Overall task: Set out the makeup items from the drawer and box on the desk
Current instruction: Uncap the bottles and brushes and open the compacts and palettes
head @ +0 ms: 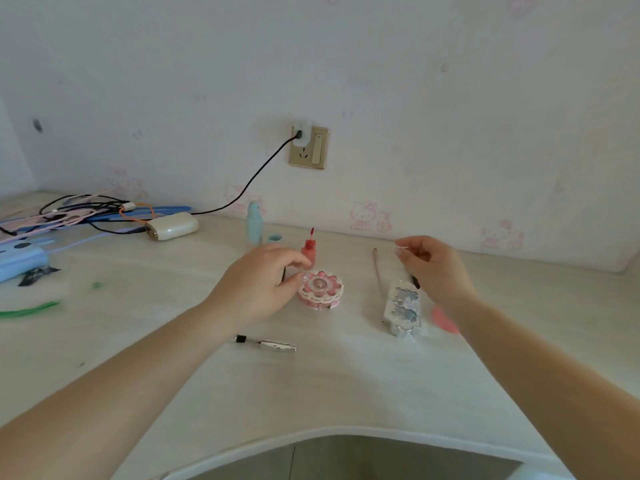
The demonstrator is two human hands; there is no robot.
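Observation:
A round pink compact (pixel 322 289) lies mid-desk. My left hand (pixel 256 285) rests just left of it, fingers loosely curled, thumb tip touching its rim. Behind it stands a red lip-gloss bottle (pixel 308 251) with its wand sticking up. A light blue bottle (pixel 254 223) and its cap (pixel 274 238) stand farther back. My right hand (pixel 438 268) hovers with curled fingers over a sparkly silver case (pixel 403 308). A thin dark-tipped stick (pixel 416 282) pokes out below the palm and seems held. A brown pencil (pixel 376 268), a pink item (pixel 445 321) and a silver pen (pixel 268 343) lie on the desk (pixel 346 382).
A tangle of cables (pixel 79 213), a white power bank (pixel 171 226) and a blue case (pixel 20 261) crowd the back left. A wall socket (pixel 308 147) holds a plug with a black cord. The desk's front edge curves inward at the bottom.

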